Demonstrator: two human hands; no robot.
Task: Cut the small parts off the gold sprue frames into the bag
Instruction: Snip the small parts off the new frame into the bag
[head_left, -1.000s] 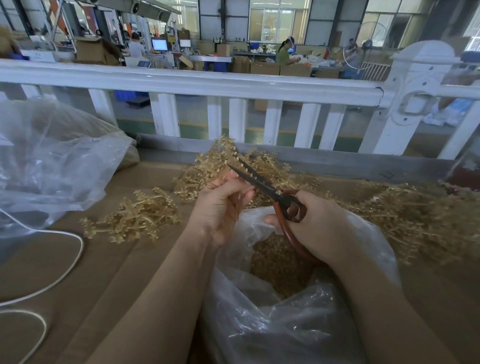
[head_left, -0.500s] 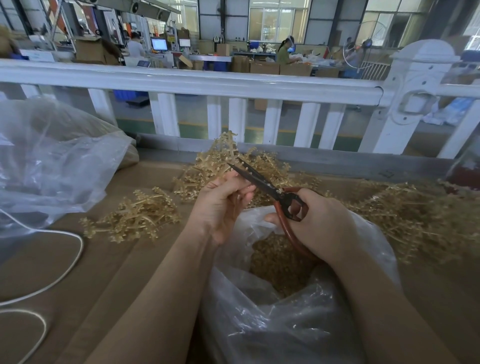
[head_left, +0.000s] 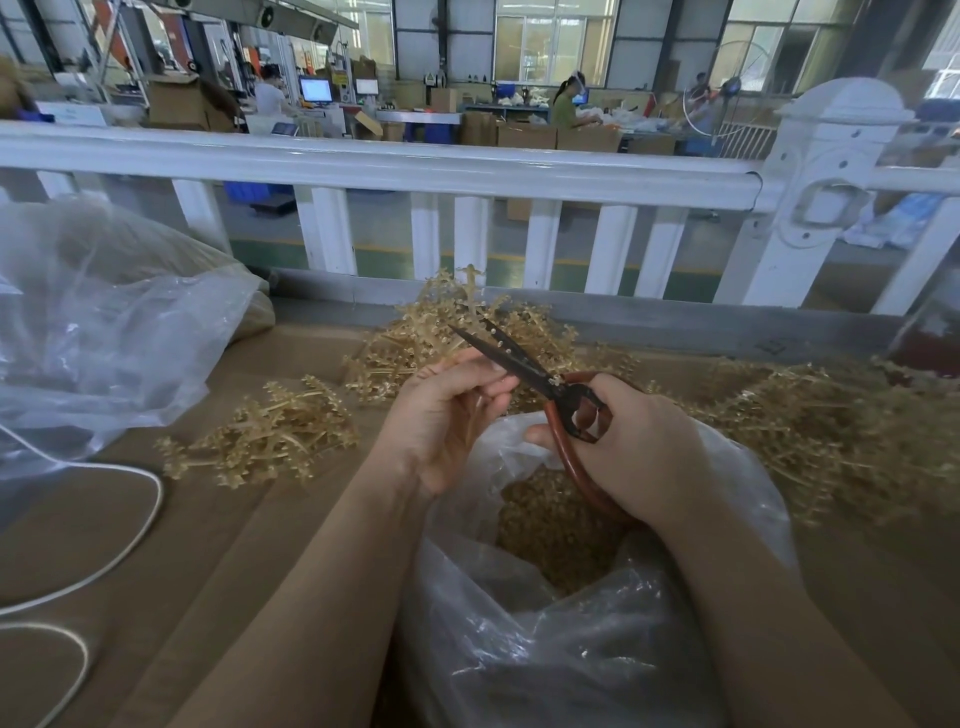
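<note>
The clear bag (head_left: 597, 649) under both hands already holds a heap of cut gold parts (head_left: 550, 525). The right hand (head_left: 639, 447) grips red-handled scissors (head_left: 524, 371), blades parted above it; the left hand (head_left: 447, 415) pinches something too small to identify. Many uncut gold sprue frames (head_left: 831, 431) lie right of and beyond the hands, so much work seems left.

1. A brown cardboard-covered work surface (head_left: 218, 525) carries everything, with seams running across its sheets
2. A small clump of gold sprue frames (head_left: 265, 434) lies on it at the left, apart from the others
3. A larger heap of gold frames (head_left: 410, 338) sits at the far middle, near the surface's back edge
4. A broad pile of frames (head_left: 831, 431) spreads over the right side
5. A clear plastic bag (head_left: 561, 649) stands at the near middle, its mouth open on loose gold parts (head_left: 545, 525)
6. A big crumpled clear bag (head_left: 104, 332) rests at the far left
7. A white cable (head_left: 132, 540) loops over the near-left corner
</note>
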